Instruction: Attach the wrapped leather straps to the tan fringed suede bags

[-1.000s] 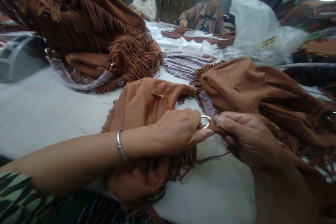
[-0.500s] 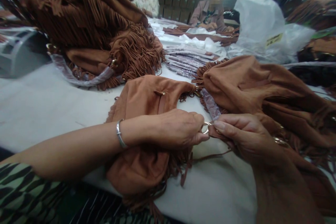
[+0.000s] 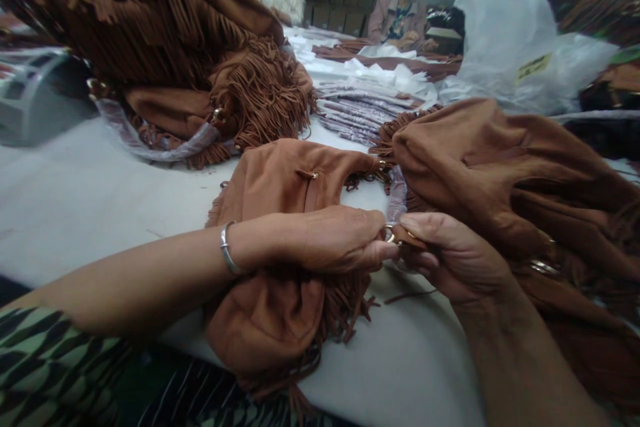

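1. My left hand (image 3: 345, 237) pinches the metal ring (image 3: 389, 234) between thumb and curled fingers. A second ago more of its loop showed; now my fingertips hide most of it.
2. My right hand (image 3: 457, 250) pinches the brown tab (image 3: 407, 239) right at the ring, thumb on top, fingers curled below. The tab is tipped more towards me than it was, and a small gold-coloured spot shows on it. I can't tell whether ring and tab are joined.
3. Ring and tab are both above the table (image 3: 175, 200), near the brown bag (image 3: 270, 180), which lies under my left forearm much as before, its fringe spilling towards me.
4. The plastic-wrapped handle (image 3: 397, 193) now stands more upright, just beyond my fingertips.
5. Across from me, the co-worker in the jacket (image 3: 383, 17) has brought both hands close together in front; earlier one was out to the side, over the strips (image 3: 345, 48).
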A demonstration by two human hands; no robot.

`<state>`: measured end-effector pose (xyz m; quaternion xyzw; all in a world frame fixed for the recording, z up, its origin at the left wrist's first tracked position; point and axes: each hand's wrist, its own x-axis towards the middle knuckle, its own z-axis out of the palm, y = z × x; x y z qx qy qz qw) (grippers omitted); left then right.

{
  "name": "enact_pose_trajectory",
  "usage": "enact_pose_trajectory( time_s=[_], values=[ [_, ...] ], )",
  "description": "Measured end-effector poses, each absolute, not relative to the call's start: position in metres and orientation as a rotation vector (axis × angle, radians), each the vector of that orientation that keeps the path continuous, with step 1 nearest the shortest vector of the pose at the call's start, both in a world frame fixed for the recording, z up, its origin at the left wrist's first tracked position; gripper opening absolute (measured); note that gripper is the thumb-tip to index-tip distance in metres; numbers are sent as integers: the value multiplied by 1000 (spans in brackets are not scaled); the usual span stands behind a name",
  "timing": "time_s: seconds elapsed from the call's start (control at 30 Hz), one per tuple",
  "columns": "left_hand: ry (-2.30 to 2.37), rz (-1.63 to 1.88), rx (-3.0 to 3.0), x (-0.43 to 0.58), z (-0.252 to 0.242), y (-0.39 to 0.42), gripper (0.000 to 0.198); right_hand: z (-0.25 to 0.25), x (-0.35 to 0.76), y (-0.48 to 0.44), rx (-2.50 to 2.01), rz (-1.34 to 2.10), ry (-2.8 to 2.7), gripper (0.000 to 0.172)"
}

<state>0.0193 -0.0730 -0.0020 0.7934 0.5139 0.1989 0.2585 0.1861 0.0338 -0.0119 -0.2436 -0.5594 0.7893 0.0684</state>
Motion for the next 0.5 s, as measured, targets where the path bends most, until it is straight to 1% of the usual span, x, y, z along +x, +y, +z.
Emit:
enact_pose_trajectory(
  time_s=[0.13,0.23,0.37,0.43,0.5],
  values=[
    [1431,540,2169,24,-1,-71,31,-10,187,36,-761,2438,-1641,34],
    [1326,603,2216,25,-3,-72,27,-12,186,38,-749,2503,-1597,33],
    [1266,610,2220,26,-4,-74,29,-17,188,41,-613,2617,-1621,40],
    [1252,611,2211,28,-3,-76,31,-18,188,42,-577,2569,-1697,44],
    [1251,642,2185,30,-2,-76,33,-16,188,40,-598,2374,-1797,46]
  ],
)
